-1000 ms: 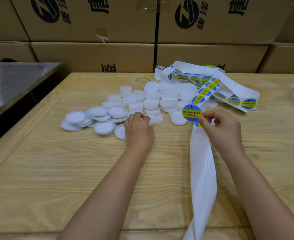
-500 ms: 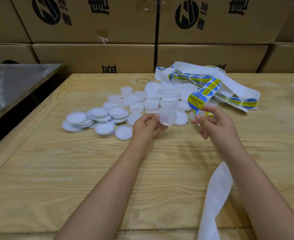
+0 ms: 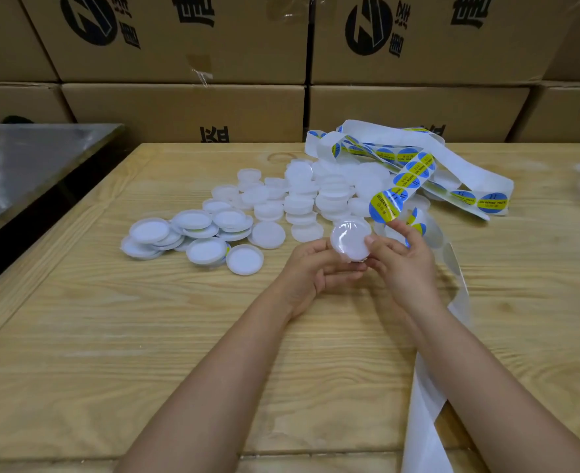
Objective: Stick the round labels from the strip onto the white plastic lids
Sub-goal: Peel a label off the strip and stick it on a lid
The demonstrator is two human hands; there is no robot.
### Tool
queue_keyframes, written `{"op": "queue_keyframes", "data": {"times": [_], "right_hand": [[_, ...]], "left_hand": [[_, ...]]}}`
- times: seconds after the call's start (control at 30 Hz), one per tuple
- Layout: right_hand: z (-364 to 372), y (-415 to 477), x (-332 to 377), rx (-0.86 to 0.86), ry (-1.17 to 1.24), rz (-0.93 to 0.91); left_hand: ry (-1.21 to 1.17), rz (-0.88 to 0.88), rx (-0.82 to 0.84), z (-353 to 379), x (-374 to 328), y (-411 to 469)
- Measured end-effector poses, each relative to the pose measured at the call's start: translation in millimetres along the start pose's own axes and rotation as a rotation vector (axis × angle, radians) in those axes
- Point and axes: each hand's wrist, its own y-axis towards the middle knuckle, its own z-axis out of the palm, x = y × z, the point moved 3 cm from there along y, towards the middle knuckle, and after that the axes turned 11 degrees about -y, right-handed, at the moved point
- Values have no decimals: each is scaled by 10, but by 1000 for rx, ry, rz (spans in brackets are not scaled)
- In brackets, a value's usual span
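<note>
Over the table point(image 3: 111, 336) centre, strip point(image 3: 469, 170) at 2 o'clock, lid pile point(image 3: 298, 203) at 11, the left hand point(image 3: 310, 269) curls around one lid point(image 3: 350, 238). The right hand point(image 3: 403, 262) thumb touches it, fingers pinching a label point(image 3: 385, 206) at 1 o'clock.

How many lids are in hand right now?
1. One white lid, gripped by the left hand and touched by the thumb of the right hand, which holds the label strip, in front of the lid pile. A second nested behind could be hidden.
</note>
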Motion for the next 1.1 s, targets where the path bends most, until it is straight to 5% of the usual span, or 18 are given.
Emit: {"op": "queue_keyframes", "data": {"times": [0.53,0.73,1.1], "right_hand": [[-102,74,101,-31,-149,-169],[-28,26,41,102,-259,-137],[-46,36,10,86,-394,-139]], "left_hand": [[-20,38,-169,-89,-82,5],[-4,29,-118,-100,-81,3],[4,12,-92,-73,-84,-8]]}}
